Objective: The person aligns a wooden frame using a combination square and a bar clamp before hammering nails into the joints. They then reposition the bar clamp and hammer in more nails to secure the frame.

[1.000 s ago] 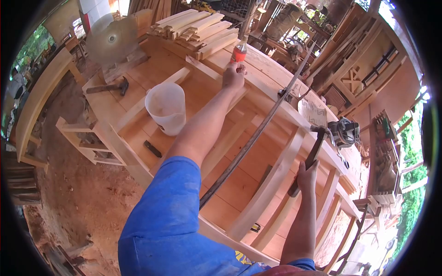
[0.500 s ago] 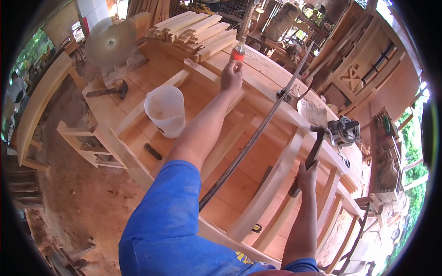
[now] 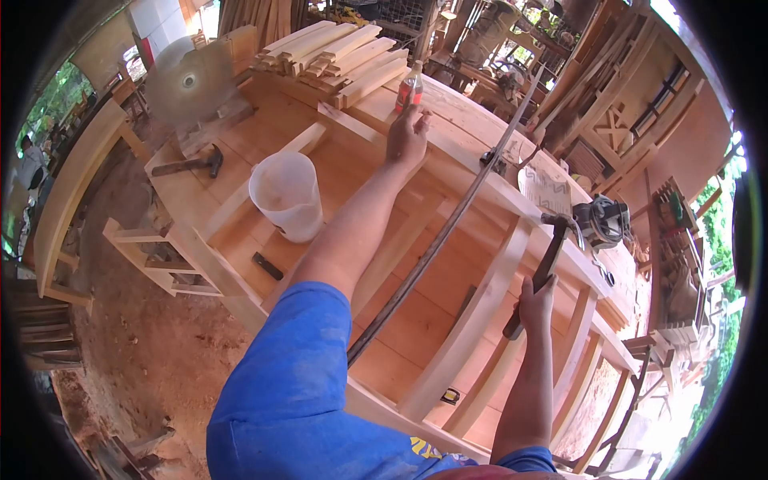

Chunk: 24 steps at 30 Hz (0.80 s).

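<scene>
My left hand (image 3: 406,138) is stretched far out over the wooden frame (image 3: 480,304), fingers spread, holding nothing. Its fingertips are just below a small bottle of red liquid (image 3: 409,86) that stands upright on the planks. My right hand (image 3: 536,304) grips the dark handle of a hammer (image 3: 549,260), whose head points up by the frame's right rail. Between my arms, a long dark metal strip (image 3: 448,228) runs diagonally across the frame.
A white plastic bucket (image 3: 286,194) stands left of my arm. Beyond it lie a second hammer (image 3: 190,166), a round saw blade (image 3: 190,80) and a stack of wooden slats (image 3: 336,52). A power saw (image 3: 604,222) sits at the right. Below is dirt floor.
My left hand was closed around the bottle; now it has let go and drawn back slightly with fingers spread. The bottle stands on its own. My right hand still holds the hammer.
</scene>
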Tool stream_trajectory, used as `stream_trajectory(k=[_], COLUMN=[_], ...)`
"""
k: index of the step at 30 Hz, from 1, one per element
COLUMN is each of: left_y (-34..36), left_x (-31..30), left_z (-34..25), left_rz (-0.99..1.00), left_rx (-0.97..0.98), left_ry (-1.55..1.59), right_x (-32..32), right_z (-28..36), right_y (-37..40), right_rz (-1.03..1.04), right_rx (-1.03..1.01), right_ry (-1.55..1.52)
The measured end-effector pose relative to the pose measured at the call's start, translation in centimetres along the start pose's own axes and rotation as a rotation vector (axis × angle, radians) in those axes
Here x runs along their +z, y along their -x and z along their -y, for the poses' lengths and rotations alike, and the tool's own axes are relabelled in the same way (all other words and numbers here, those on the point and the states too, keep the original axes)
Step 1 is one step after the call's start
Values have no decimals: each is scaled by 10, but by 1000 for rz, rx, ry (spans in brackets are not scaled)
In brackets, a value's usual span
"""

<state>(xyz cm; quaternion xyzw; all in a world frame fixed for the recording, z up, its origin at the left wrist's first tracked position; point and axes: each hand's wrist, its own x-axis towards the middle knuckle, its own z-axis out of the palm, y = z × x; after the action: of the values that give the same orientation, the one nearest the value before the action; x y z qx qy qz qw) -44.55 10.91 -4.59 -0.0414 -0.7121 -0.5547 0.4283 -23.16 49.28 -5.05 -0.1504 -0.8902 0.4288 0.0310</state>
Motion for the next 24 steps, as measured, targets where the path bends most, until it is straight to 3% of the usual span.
stream_trajectory(k=[7,11,14,17,24], left_y=[-2,-4,0,2,-1], left_x=[-7,-3,-2,-5,-3], left_z=[-2,3,7,-7,3], left_rz=[127,104,143,140,137], left_rx=[-356,-346,-170,-114,-83], left_ry=[140,164,71,42,-3], right_x=[1,-2,-2,0,1], right_z=[3,-2,1,-1,3], right_y=[2,-3,1,-3,1], right_rz=[5,-7,-14,0,0], right_rx=[-3,-15,1,10,18], right_ry=[-16,11,28,4,2])
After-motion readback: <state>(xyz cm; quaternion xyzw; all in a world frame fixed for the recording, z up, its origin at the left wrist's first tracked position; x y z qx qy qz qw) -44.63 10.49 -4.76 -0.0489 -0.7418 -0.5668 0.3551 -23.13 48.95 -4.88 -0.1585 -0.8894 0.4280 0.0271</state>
